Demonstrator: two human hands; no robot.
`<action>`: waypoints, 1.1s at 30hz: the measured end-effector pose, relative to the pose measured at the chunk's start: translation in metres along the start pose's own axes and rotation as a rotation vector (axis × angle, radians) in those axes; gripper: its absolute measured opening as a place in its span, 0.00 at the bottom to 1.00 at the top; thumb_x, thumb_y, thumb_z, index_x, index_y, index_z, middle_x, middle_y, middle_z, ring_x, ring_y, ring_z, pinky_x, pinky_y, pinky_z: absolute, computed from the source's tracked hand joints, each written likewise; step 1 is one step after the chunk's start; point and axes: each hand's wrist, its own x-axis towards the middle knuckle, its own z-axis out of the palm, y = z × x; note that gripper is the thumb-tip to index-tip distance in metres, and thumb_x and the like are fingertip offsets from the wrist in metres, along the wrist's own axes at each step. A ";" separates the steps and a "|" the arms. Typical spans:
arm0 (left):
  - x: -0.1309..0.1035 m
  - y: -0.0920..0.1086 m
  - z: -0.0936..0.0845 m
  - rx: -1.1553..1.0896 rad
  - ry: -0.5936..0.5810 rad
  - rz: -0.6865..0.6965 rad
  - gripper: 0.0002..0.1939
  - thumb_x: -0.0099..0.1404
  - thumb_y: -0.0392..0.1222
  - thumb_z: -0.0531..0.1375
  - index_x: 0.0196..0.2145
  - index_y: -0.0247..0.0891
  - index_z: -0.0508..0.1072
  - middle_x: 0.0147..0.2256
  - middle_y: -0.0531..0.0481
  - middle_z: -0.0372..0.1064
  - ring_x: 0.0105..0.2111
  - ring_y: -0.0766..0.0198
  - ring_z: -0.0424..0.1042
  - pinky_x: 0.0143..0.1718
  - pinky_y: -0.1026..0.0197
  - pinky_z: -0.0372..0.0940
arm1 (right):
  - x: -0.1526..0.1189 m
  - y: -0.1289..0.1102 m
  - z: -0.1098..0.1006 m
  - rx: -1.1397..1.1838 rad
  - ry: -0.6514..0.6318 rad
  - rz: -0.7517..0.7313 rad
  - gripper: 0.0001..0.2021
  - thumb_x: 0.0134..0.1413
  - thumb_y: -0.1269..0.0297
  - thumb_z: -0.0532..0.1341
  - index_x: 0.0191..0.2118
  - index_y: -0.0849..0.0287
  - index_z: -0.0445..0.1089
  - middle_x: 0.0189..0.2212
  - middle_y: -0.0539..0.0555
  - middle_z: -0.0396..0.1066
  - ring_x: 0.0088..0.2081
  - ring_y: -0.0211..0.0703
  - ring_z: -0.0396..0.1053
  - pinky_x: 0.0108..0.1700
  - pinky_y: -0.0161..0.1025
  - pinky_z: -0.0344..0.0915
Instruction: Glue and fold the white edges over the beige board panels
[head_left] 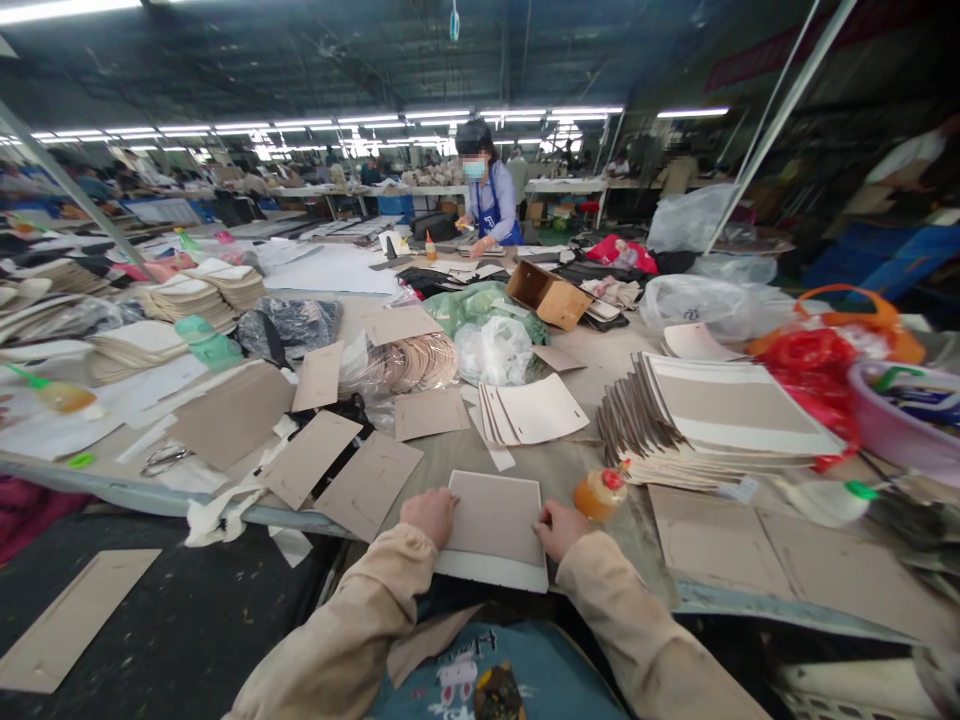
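A taupe panel [495,515] with a white border lies flat at the table's front edge, its near white strip toward my body. My left hand [431,517] is closed at the panel's left edge, fingertips pinching near the far corner. On the opposite side, my right hand [562,528] has its fingers curled and pressed at the right edge. A glue bottle [600,494] with a red cap and amber contents stands just beyond my right hand. Loose taupe pieces [369,484] lie to the left of the panel.
A tall stack of bordered panels [739,400] sits at right, with flat taupe pieces [716,540] before it. White boards [536,410] fan out ahead. Scissors [166,458] lie left. Behind are plastic bags [495,350], a cardboard box [551,295] and a masked co-worker [491,195].
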 end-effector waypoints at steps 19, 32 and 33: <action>0.012 -0.011 0.039 0.087 0.232 0.406 0.28 0.60 0.31 0.46 0.59 0.34 0.56 0.60 0.43 0.52 0.59 0.47 0.52 0.57 0.39 0.49 | -0.019 -0.037 -0.001 -0.170 0.186 -0.187 0.11 0.57 0.64 0.52 0.37 0.58 0.71 0.38 0.58 0.70 0.43 0.50 0.66 0.43 0.42 0.61; 0.013 -0.014 0.042 0.017 0.221 0.382 0.27 0.62 0.38 0.50 0.60 0.38 0.56 0.61 0.45 0.51 0.60 0.50 0.50 0.57 0.45 0.51 | 0.003 -0.054 0.055 -0.078 0.156 -0.482 0.39 0.52 0.44 0.54 0.62 0.69 0.49 0.64 0.63 0.39 0.64 0.53 0.36 0.63 0.50 0.39; 0.014 -0.014 0.042 0.012 0.220 0.378 0.27 0.62 0.37 0.49 0.60 0.38 0.56 0.61 0.45 0.51 0.60 0.51 0.50 0.57 0.45 0.51 | 0.003 -0.049 0.055 -0.080 0.167 -0.466 0.40 0.52 0.43 0.54 0.62 0.68 0.49 0.64 0.63 0.39 0.64 0.53 0.35 0.63 0.50 0.39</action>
